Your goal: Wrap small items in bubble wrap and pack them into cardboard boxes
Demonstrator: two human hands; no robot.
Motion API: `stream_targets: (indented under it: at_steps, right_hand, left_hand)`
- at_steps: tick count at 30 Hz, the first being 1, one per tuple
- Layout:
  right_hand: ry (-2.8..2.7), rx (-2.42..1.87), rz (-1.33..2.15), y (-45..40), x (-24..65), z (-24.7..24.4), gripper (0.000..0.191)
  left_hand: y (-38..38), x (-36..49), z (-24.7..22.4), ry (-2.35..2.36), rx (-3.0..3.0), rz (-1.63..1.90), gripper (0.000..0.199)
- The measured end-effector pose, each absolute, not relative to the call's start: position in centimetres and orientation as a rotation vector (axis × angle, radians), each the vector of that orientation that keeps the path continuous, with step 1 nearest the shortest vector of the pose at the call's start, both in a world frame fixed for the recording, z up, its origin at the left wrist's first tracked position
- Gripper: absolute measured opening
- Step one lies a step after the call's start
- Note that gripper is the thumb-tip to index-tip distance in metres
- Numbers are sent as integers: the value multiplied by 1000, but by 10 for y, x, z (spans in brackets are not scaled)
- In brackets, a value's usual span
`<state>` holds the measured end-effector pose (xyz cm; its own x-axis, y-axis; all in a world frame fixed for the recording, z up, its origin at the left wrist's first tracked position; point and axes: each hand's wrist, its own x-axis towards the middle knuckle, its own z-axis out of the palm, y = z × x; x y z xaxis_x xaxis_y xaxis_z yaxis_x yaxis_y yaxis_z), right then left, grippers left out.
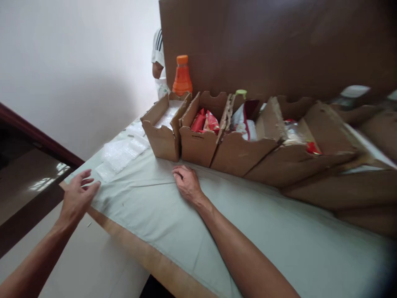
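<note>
1. From my end, the bubble wrap (122, 153) lies on the cloth (149, 198), left of the nearest box (163, 142).
2. My left hand (81, 188) is the nearer: the wrap sits just beyond its fingertips and to their right, with a small gap, as I judge it.
3. The loose sheets overlap into a strip whose long axis runs from near those fingertips, away and rightward, past the box's left side.
4. The left fingers are spread, thumb well apart, with nothing in them that I can see.
5. My right hand (187, 184) rests farther off, in front of the boxes, fingers loosely curled; I cannot tell whether they hold anything.
</note>
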<state>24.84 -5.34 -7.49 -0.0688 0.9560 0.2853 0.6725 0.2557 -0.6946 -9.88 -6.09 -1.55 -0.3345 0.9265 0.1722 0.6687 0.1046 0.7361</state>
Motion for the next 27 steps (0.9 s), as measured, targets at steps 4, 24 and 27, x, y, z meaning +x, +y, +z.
stream_targets:
  at_steps: [4, 24, 27]
  right_hand:
    - [-2014, -1515, 434, -71, 237, -66, 26]
    - [-1627, -1999, 179, -403, 393, -60, 32]
    - [-1429, -2231, 115, -445, 436, -67, 39]
  left_hand:
    - [-84, -30, -16, 1747, 2017, 960, 53]
    - [-147, 156, -91, 876, 2996, 344, 61]
    - [-158, 150, -93, 886, 3034, 341, 63]
